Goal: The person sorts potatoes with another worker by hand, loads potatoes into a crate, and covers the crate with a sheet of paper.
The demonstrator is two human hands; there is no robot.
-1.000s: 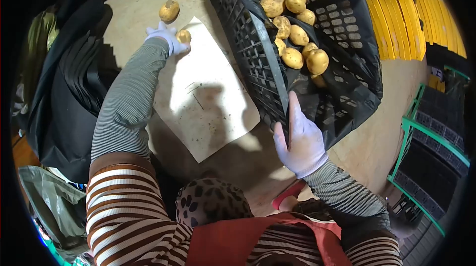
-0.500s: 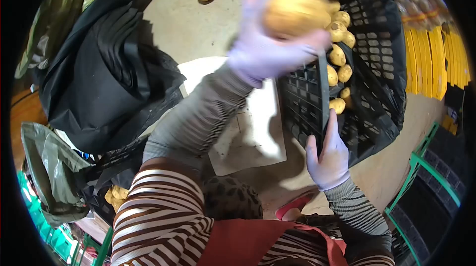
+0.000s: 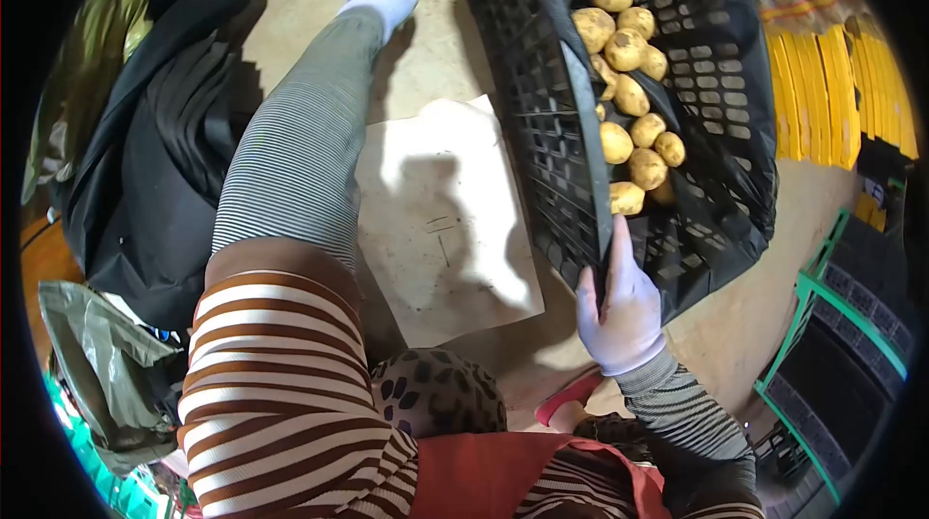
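My left hand (image 3: pixel 380 0), in a pale glove, reaches out to the far floor with its fingers apart. Nothing shows in it, though the palm side is hidden. Closer in, my right hand (image 3: pixel 622 318) is closed around the near corner of a black plastic crate (image 3: pixel 547 132), thumb outside and fingers over the rim. The crate stands tilted and has a black liner (image 3: pixel 721 200). Several potatoes (image 3: pixel 646 169) lie inside it along the left wall.
A white sheet (image 3: pixel 450 229) lies on the floor left of the crate. Black bags (image 3: pixel 155 180) are heaped at the left, with a grey-green bag (image 3: pixel 102 355) nearer me. Yellow crates (image 3: pixel 813 93) and a green-framed rack (image 3: pixel 852 316) stand right.
My left hand has let go of the potatoes it held over the crate and moved left to the far floor. The loose potato there is out of sight. My right hand keeps its hold.
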